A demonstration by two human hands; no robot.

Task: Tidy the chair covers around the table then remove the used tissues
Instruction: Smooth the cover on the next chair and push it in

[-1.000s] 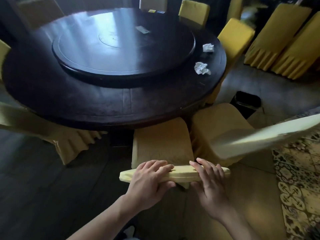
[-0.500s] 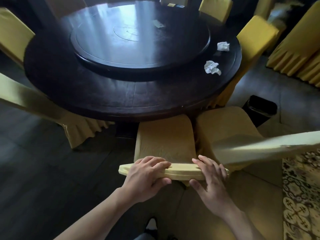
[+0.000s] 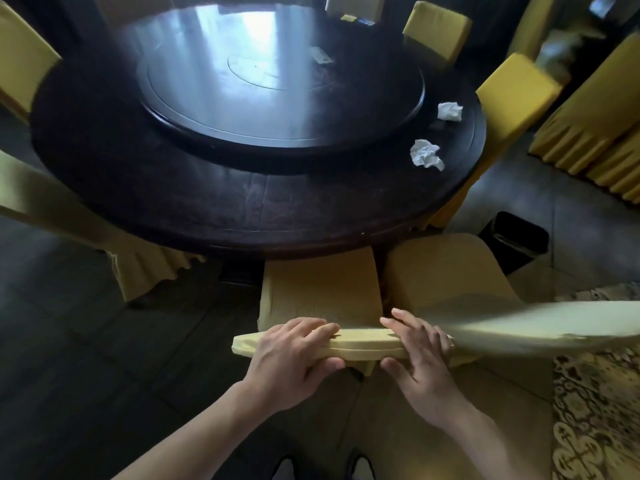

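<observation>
A chair in a yellow cover [image 3: 320, 289] stands pushed in at the near edge of the round dark table [image 3: 145, 188]. My left hand [image 3: 292, 355] is wrapped over the top of its backrest, thumb behind. My right hand [image 3: 420, 355] grips the same top edge further right, fingers spread over the cover. Two crumpled white tissues lie on the table's right side, one nearer [image 3: 426, 153] and one further back [image 3: 449, 111]. A third piece of paper [image 3: 322, 56] lies on the turntable [image 3: 277, 81].
A second yellow-covered chair [image 3: 446, 271] stands close on the right, its backrest top reaching to the right edge. More covered chairs ring the table at left [image 3: 69, 220] and right [image 3: 512, 95]. A black bin [image 3: 516, 239] sits on the floor at right. A patterned rug [image 3: 595, 420] lies at lower right.
The view has shifted so the table sits more to the right and higher. Both hands have stayed on the backrest top, the right hand's fingers closing further over the cover.
</observation>
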